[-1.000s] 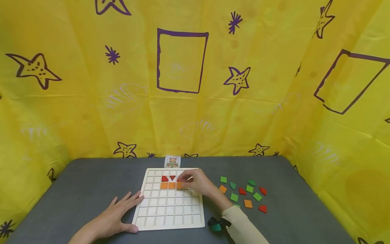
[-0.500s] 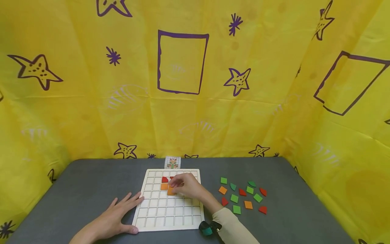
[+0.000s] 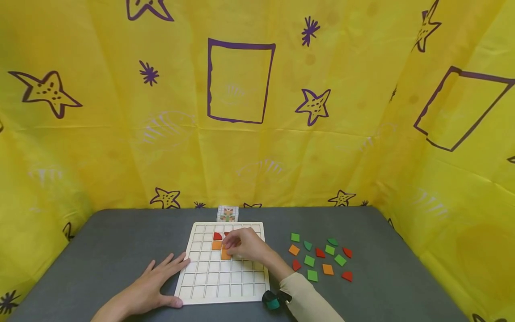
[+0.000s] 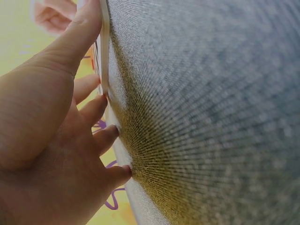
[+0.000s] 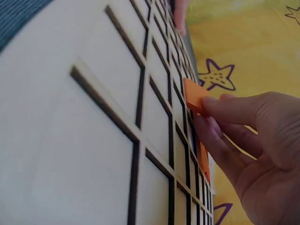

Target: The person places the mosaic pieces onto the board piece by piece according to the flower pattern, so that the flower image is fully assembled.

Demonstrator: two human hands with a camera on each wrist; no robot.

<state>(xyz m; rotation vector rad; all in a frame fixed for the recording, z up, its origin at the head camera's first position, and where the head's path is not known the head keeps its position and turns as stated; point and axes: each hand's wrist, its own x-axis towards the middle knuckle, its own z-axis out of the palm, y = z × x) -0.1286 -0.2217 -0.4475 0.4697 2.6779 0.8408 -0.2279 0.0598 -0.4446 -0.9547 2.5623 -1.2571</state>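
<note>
A pale gridded board (image 3: pixel 213 279) lies on the dark table. My left hand (image 3: pixel 154 281) rests beside it with fingers spread, fingertips at the board's left edge and thumb at the near left corner. My right hand (image 3: pixel 248 245) pinches an orange square tile (image 5: pixel 194 96) between thumb and fingers, just over the grid. That tile (image 3: pixel 226 255) appears one row nearer than another orange tile (image 3: pixel 217 245) set in the board. Behind it sits a red quarter-round tile (image 3: pixel 217 236). The right hand hides part of both rows of tiles.
Several loose tiles lie right of the board: green squares (image 3: pixel 309 260), red quarter-rounds (image 3: pixel 347 276), orange squares (image 3: pixel 327 269) and green leaf-shaped pieces (image 3: pixel 307 245). A small pattern card (image 3: pixel 227 213) lies behind the board. Yellow cloth (image 3: pixel 249 170) with drawings hangs at the back and sides.
My right hand has moved left over the board from the right end of the tile rows, and an orange tile now shows at its fingertips below the orange row. The left hand stays put.
</note>
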